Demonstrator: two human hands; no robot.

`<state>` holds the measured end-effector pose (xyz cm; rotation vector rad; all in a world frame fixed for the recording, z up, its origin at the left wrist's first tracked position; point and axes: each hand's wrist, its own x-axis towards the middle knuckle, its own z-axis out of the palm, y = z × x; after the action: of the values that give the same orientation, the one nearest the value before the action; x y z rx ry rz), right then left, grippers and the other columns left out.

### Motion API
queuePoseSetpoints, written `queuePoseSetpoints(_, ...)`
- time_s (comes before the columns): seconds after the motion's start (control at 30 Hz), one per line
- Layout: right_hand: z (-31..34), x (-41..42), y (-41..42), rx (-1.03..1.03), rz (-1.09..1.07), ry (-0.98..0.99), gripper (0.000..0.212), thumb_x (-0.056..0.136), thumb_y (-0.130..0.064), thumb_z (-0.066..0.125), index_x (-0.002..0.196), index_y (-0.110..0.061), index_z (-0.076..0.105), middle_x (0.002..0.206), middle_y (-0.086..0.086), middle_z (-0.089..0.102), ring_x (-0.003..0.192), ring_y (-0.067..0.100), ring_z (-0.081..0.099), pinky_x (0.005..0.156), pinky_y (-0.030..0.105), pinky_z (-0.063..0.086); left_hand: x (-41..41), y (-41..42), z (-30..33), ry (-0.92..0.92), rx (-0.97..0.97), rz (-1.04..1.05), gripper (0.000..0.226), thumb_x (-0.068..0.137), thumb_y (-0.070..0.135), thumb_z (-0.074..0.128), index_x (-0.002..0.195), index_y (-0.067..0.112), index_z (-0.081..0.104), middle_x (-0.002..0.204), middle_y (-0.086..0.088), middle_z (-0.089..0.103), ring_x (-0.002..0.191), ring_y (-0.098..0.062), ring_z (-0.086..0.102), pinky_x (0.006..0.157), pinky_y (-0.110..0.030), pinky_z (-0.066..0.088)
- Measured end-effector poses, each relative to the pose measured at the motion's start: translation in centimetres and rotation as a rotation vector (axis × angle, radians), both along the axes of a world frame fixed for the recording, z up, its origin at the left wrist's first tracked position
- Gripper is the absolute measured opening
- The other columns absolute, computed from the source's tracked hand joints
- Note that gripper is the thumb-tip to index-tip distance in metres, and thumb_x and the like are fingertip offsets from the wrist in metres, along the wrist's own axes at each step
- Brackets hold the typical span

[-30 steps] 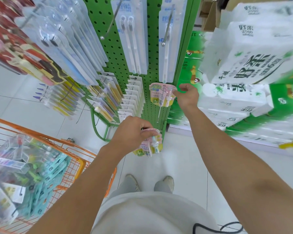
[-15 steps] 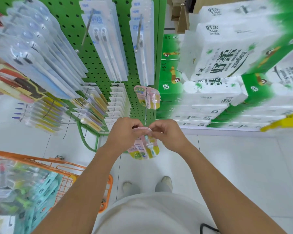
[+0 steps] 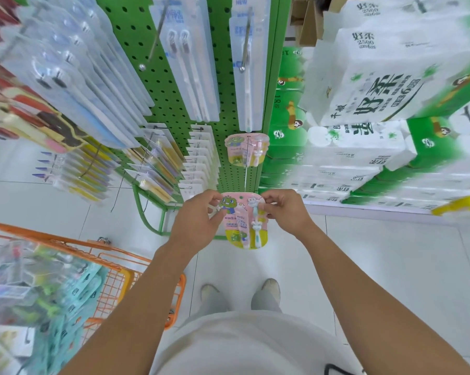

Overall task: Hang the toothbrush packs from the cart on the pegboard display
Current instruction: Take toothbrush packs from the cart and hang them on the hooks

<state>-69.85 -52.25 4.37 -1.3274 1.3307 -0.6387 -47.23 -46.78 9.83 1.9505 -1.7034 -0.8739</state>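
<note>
A pink and yellow children's toothbrush pack (image 3: 243,221) with a green cartoon figure is held upright in front of me by both hands. My left hand (image 3: 198,220) pinches its upper left edge and my right hand (image 3: 285,212) pinches its upper right corner. The pack's top sits at the tip of a long thin peg (image 3: 246,174) that sticks out of the green pegboard (image 3: 174,85). A matching pack (image 3: 246,152) hangs further back on the same peg. The orange cart (image 3: 114,269) at lower left holds several more packs (image 3: 33,299).
Clear blister packs of adult toothbrushes (image 3: 190,63) hang on upper pegs, and small white cards (image 3: 201,163) and yellow packs (image 3: 158,166) on lower ones. Stacked toilet paper bundles (image 3: 385,85) fill the right. My feet (image 3: 239,293) stand on white tiles.
My right hand left the hanging pack and came down to the pack in my left hand. Both hands then raised it to face me at the peg's tip.
</note>
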Motion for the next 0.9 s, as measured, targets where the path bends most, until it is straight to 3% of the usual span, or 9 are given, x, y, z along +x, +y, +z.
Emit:
queuePoseSetpoints(0.13,-0.6,0.1,-0.4,-0.018,0.010,0.030,0.014,0.088,0.005,0.070,0.093,-0.007,0.076,0.077,-0.002,0.073,0.058,0.000,0.061,0.066,0.031,0.054,0.2,0.3,0.0,0.019,0.031,-0.034,0.020,0.092,0.026,0.070,0.111,0.023,0.066,0.097,0.007,0.067,0.085,-0.010,0.066,0.082,-0.035,0.056)
queuePoseSetpoints(0.27,-0.9,0.1,-0.4,-0.042,0.011,0.002,0.012,0.089,0.003,0.070,0.093,-0.006,0.076,0.078,-0.001,0.073,0.066,0.004,0.065,0.068,0.028,0.056,0.4,0.5,0.2,0.054,0.048,-0.022,0.016,0.092,0.027,0.070,0.107,0.022,0.068,0.091,0.011,0.068,0.082,-0.006,0.066,0.080,-0.033,0.056)
queuePoseSetpoints(0.47,-1.4,-0.7,-0.5,-0.077,-0.051,-0.014,0.028,0.088,0.002,0.070,0.086,-0.025,0.076,0.086,0.012,0.075,0.072,0.019,0.066,0.076,0.043,0.059,0.7,0.5,0.3,0.095,0.051,0.009,0.009,0.091,0.027,0.071,0.099,0.029,0.067,0.089,0.012,0.068,0.080,-0.006,0.065,0.078,-0.030,0.056)
queuePoseSetpoints(0.63,-2.6,-0.3,-1.3,-0.074,-0.144,0.025,0.011,0.088,-0.001,0.072,0.089,-0.010,0.077,0.081,0.006,0.073,0.068,0.021,0.064,0.075,0.048,0.060,0.7,0.6,0.2,0.094,0.066,0.016,0.010,0.091,0.027,0.071,0.101,0.025,0.069,0.089,0.012,0.068,0.080,-0.006,0.065,0.077,-0.027,0.056)
queuePoseSetpoints(0.73,-2.2,0.7,-3.1,-0.090,-0.186,0.052,0.013,0.088,0.002,0.071,0.090,-0.010,0.076,0.077,-0.003,0.069,0.071,0.017,0.063,0.077,0.040,0.059,0.9,0.8,0.4,0.089,0.071,0.020,0.006,0.091,0.026,0.071,0.096,0.029,0.068,0.088,0.013,0.067,0.078,-0.003,0.064,0.074,-0.021,0.054)
queuePoseSetpoints(0.9,-1.2,1.8,-7.5,-0.150,-0.269,0.106,0.006,0.088,-0.004,0.072,0.091,-0.009,0.072,0.082,0.002,0.068,0.077,0.020,0.065,0.075,0.024,0.056,1.4,1.3,1.1,0.063,0.053,0.042,0.007,0.091,0.026,0.071,0.095,0.030,0.067,0.087,0.016,0.067,0.080,0.005,0.062,0.068,-0.006,0.045)
